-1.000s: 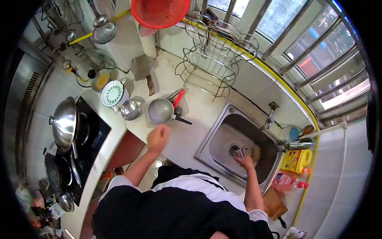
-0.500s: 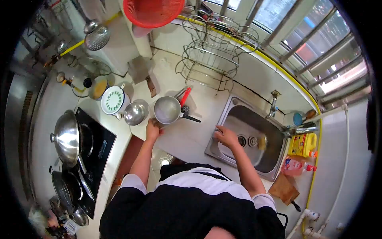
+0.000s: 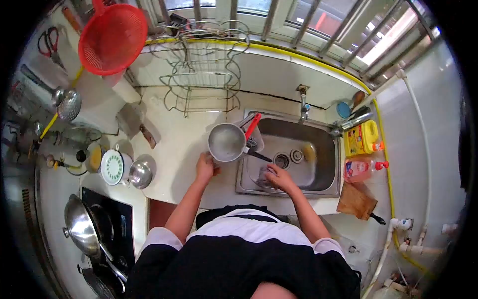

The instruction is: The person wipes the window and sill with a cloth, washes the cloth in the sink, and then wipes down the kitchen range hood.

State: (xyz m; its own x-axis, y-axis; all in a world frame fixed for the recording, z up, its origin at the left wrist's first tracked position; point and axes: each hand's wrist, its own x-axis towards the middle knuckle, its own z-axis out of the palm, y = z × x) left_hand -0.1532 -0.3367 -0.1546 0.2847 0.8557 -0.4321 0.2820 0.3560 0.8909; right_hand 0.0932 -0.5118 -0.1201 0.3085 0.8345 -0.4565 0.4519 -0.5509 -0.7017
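Note:
My left hand point(image 3: 205, 168) is closed at the lower left side of a grey metal saucepan point(image 3: 226, 142), its fingertips partly hidden under the pan. The pan's black handle point(image 3: 259, 156) points right over the sink's edge. Beside the pan, a red handle point(image 3: 253, 125) and a dark scrubber point(image 3: 252, 143) show in a pale container point(image 3: 259, 137). My right hand point(image 3: 280, 178) is over the left part of the steel sink point(image 3: 323, 187), fingers pinched around a greyish, see-through thing point(image 3: 263, 177) whose kind I cannot make out.
A wire rack point(image 3: 201, 79) stands by the wall, with a cleaver point(image 3: 130, 121) to its left. A lidded enamel pot point(image 3: 114, 166) and metal bowl point(image 3: 142, 172) sit near the stove point(image 3: 122, 224). The tap point(image 3: 304, 107), yellow bottle point(image 3: 361, 138) and chopping board point(image 3: 356, 202) surround the sink.
My left hand and the saucepan have moved right, to the sink's left edge. My right hand stays over the sink's left part. The view has turned to the right.

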